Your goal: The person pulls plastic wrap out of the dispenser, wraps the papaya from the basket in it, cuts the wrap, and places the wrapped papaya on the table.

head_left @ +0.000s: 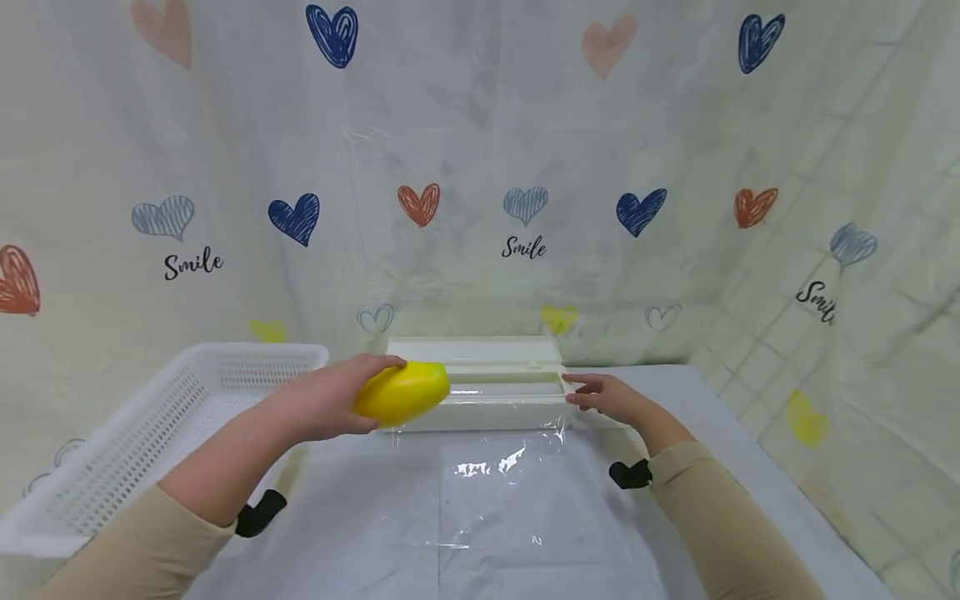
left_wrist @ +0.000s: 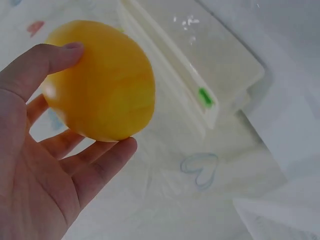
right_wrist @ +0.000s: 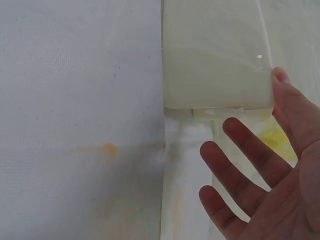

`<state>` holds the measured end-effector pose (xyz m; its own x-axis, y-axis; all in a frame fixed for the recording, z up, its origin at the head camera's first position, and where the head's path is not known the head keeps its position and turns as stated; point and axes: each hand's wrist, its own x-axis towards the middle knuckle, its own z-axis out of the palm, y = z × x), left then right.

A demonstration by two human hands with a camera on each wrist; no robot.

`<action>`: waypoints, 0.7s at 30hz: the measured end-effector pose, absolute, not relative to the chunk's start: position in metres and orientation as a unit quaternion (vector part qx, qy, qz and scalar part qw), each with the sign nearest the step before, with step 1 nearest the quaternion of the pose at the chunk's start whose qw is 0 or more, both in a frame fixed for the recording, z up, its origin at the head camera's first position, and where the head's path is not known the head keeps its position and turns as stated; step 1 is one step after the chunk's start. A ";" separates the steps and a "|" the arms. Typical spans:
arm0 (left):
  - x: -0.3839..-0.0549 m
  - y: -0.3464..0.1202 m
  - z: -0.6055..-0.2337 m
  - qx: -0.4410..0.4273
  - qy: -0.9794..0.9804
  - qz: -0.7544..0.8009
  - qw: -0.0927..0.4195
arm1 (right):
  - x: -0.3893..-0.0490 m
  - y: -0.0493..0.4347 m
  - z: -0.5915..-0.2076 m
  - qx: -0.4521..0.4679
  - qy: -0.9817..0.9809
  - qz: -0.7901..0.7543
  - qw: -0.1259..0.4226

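My left hand (head_left: 330, 402) grips a smooth yellow mango (head_left: 405, 394), held up in front of the left end of a white cling film dispenser (head_left: 480, 414). In the left wrist view the thumb (left_wrist: 72, 52) lies across the mango (left_wrist: 107, 85) and the fingertips support its other side. The dispenser stands with its lid (head_left: 472, 350) raised, and clear cling film (head_left: 487, 492) stretches from it over the table towards me. At the dispenser's right end, my right hand (head_left: 615, 398) holds the corner between thumb and forefinger. Its other fingers are spread apart in the right wrist view.
To the left stands a white perforated plastic basket (head_left: 142, 450). A white cover lies on the table (head_left: 660, 379). Behind hangs a pale curtain (head_left: 480, 125) printed with hearts and the word Smile, which also runs along the right side.
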<state>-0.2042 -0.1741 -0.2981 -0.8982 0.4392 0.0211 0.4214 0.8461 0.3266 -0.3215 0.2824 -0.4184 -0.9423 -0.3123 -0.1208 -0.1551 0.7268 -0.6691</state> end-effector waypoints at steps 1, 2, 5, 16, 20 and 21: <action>-0.205 -0.166 -0.301 0.234 0.958 0.162 0.026 | -0.321 0.282 -0.418 -0.124 0.923 -0.345 0.112; -0.206 -0.158 -0.305 0.245 0.956 0.160 0.025 | -0.321 0.282 -0.417 -0.123 0.924 -0.344 0.112; -0.210 -0.136 -0.319 0.271 0.950 0.151 0.027 | -0.321 0.282 -0.417 -0.125 0.925 -0.341 0.111; -0.223 -0.082 -0.381 0.331 0.933 0.129 0.050 | -0.319 0.280 -0.417 -0.107 0.926 -0.344 0.112; -0.227 -0.074 -0.396 0.319 0.939 0.120 0.055 | -0.318 0.279 -0.417 -0.102 0.926 -0.345 0.113; -0.228 -0.073 -0.399 0.314 0.940 0.120 0.057 | -0.318 0.279 -0.417 -0.097 0.926 -0.347 0.113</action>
<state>-0.2280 -0.0727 -0.3991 -0.7959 0.6046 -0.0314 0.5773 0.7734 0.2618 -0.3181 0.2789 -0.4170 -0.9554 -0.2588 -0.1420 -0.1016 0.7399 -0.6650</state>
